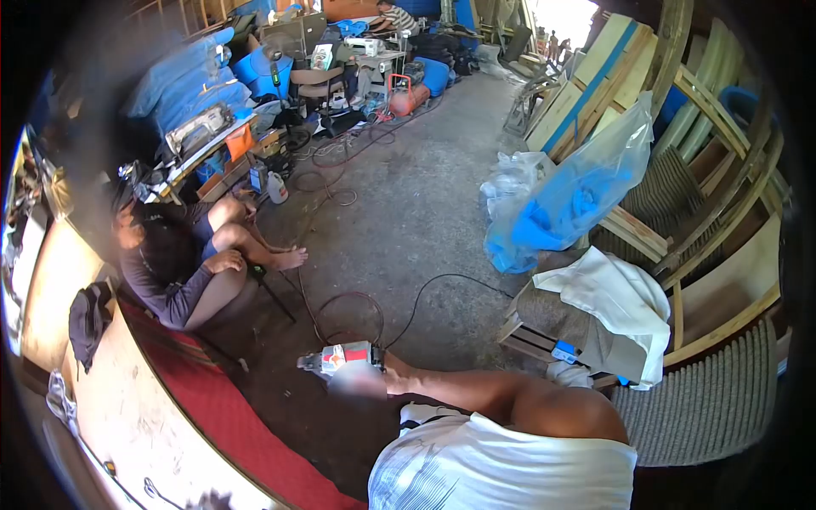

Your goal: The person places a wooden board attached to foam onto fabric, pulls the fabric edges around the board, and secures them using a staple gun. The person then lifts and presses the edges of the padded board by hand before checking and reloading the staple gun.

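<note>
My right arm reaches across from the right, and my right hand (394, 374) is wrapped round a hand-held power tool (347, 354) with a silver front and a red and white body. A blurred patch covers part of the tool, so its exact kind is unclear. It is held above the dark floor, close to a black cord (422, 297) and a dark red hose (378, 310). Left of it, a strip of red cloth (204, 387) runs along the pale board (127, 399). My left hand does not show.
A seated person (174, 263) is at the left, near a sewing machine (197, 127). Hoses cross the concrete floor (416, 195) towards a red compressor (410, 99). A plastic-wrapped blue bundle (561, 212), a cloth-covered crate (552, 310) and leaning wood stand at the right. Scissors (153, 488) lie lower left.
</note>
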Available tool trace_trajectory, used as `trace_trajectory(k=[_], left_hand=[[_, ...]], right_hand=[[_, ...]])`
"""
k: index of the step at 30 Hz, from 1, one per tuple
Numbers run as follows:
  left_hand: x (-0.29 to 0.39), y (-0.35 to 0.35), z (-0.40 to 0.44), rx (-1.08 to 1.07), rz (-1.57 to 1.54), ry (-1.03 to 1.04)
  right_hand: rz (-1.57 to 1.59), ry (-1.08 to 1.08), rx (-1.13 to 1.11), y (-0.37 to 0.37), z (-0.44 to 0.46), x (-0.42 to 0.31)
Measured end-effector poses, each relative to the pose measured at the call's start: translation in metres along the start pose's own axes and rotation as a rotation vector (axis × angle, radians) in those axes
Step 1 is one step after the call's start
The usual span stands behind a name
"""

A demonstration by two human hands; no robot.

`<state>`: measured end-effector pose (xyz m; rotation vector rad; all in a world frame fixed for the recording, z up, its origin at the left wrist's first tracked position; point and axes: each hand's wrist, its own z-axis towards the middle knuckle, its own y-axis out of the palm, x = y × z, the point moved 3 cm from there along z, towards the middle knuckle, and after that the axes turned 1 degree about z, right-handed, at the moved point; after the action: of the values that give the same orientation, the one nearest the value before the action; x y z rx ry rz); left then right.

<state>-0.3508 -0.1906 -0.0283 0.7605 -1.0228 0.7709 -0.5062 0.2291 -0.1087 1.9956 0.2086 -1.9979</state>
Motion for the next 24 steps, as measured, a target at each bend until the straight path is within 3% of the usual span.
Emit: trace_trajectory(k=[1, 2, 4, 8, 11, 21, 24], left_hand=[[-0.013, 0.050, -0.009, -0.139, -0.001, -0.169], [-0.005, 0.100, -0.033, -0.366, -0.115, -0.067], [0.040, 0.195, -0.084, -0.501, -0.235, -0.121], [0.051, 0.269, -0.131, -0.632, -0.402, -0.276], [0.052, 0.296, -0.150, -0.711, -0.521, -0.379], [0.051, 0.316, -0.168, -0.747, -0.386, -0.253], [0.064, 0.313, -0.168, -0.879, -0.325, -0.246]], right_hand=[[0.002, -0.005, 0.010, -0.005, 0.001, -0.009], [0.127, -0.002, -0.040, -0.007, 0.001, -0.021], [0.372, 0.001, -0.146, -0.015, 0.003, -0.044], [0.673, -0.011, -0.249, -0.036, 0.007, -0.058], [0.858, -0.034, -0.288, -0.050, 0.003, -0.059], [0.870, -0.020, -0.258, -0.078, 0.005, -0.048], [0.897, 0.020, -0.292, -0.079, 0.004, -0.045]])
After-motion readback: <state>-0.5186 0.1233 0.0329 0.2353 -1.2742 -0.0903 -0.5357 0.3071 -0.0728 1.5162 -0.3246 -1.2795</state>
